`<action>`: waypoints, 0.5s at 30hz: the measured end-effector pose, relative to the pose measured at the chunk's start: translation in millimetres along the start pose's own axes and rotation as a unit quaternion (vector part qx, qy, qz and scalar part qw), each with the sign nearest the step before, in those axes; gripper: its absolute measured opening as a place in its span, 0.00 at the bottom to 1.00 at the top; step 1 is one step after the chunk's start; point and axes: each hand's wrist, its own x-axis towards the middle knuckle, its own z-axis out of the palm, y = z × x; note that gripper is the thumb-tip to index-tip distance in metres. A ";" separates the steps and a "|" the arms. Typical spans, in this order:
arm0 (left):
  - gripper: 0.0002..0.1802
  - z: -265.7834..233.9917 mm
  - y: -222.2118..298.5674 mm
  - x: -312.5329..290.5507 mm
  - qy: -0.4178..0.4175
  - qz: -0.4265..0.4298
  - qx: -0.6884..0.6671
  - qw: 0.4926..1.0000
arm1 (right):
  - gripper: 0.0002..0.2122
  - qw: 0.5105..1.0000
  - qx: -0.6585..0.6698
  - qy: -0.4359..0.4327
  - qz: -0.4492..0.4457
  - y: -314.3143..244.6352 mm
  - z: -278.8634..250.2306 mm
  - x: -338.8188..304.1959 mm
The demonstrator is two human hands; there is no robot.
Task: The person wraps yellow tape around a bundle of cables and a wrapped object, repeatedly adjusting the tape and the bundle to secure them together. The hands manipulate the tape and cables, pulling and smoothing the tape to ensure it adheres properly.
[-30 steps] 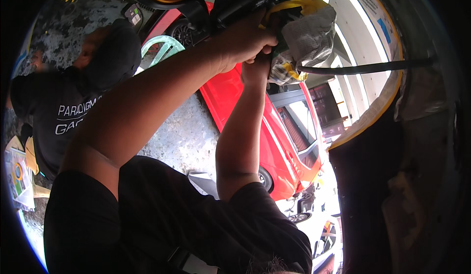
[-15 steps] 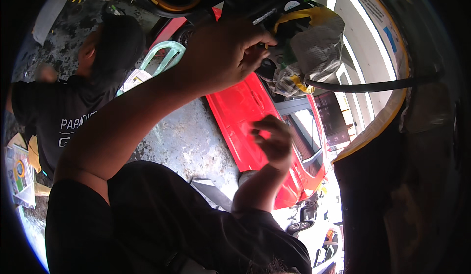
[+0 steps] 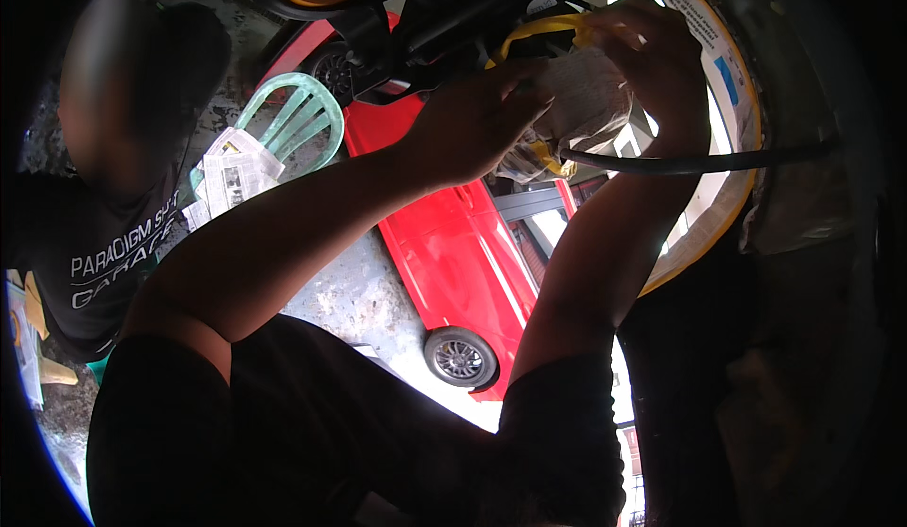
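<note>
A bundle (image 3: 588,93) wrapped in pale, printed-looking paper hangs ahead of me, with yellow masking tape (image 3: 537,29) along its upper edge. My left hand (image 3: 472,123) is at the bundle's left side, fingers bent and closed near the paper; whatever lies between the fingertips is hidden. On the other side, my right hand (image 3: 657,69) reaches up with curled fingers, its thumb and fingertips closed at the end of the yellow tape. A black hose (image 3: 699,162) runs just below, passing in front of my right forearm.
A red car (image 3: 444,244) stands beyond my arms. Newspaper sheets (image 3: 231,173) lie on a green plastic chair (image 3: 307,121) at left. Close on the left is another person in a black shirt (image 3: 113,244). Dark parts (image 3: 444,31) hang above; a taped, paper-covered edge (image 3: 746,149) curves at right.
My right hand has risen from lower down to the bundle's upper right. My left hand has moved slightly down to the paper. The view has shifted, and the other person appears nearer.
</note>
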 end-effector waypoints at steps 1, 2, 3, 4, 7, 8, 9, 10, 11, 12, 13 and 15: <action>0.28 1.0 -1.8 5.0 0.028 0.024 0.017 0.999 | 0.12 0.999 0.007 -0.044 0.015 0.4 6.3 7.9; 0.29 2.4 -3.4 9.8 0.057 0.049 0.034 0.997 | 0.12 0.999 0.010 -0.050 -0.010 3.4 12.7 15.0; 0.30 2.2 -5.8 13.5 0.084 0.073 0.051 0.992 | 0.12 0.998 0.013 -0.056 -0.035 6.9 19.4 21.9; 0.30 5.7 -6.0 17.1 0.096 0.083 0.022 0.992 | 0.13 0.996 0.010 -0.067 -0.055 11.3 19.5 23.8; 0.32 14.6 -4.1 23.2 0.121 0.098 -0.050 0.987 | 0.12 0.999 -0.023 -0.003 -0.049 20.9 34.0 17.1; 0.32 16.0 -1.7 21.7 0.122 0.092 -0.064 0.986 | 0.13 0.997 -0.043 -0.018 -0.055 22.9 31.9 17.4; 0.33 17.7 0.4 21.7 0.123 0.086 -0.079 0.985 | 0.13 0.996 -0.063 -0.032 -0.061 25.5 28.2 18.9; 0.33 13.4 -12.8 20.1 0.127 0.088 -0.068 0.986 | 0.13 0.994 -0.078 -0.040 -0.071 17.5 35.3 23.6; 0.34 17.6 -21.3 25.9 0.131 0.089 -0.064 0.985 | 0.13 0.990 -0.110 -0.050 -0.071 16.6 33.7 26.3; 0.35 21.6 -29.7 31.1 0.134 0.090 -0.060 0.985 | 0.14 0.985 -0.143 -0.061 -0.070 15.5 32.6 29.1; 0.35 22.8 -31.5 33.0 0.135 0.095 -0.045 0.985 | 0.14 0.980 -0.173 -0.072 -0.069 13.4 32.9 30.1; 0.36 24.7 -34.8 35.0 0.139 0.105 -0.015 0.985 | 0.15 0.980 -0.167 -0.105 -0.016 8.4 30.5 31.5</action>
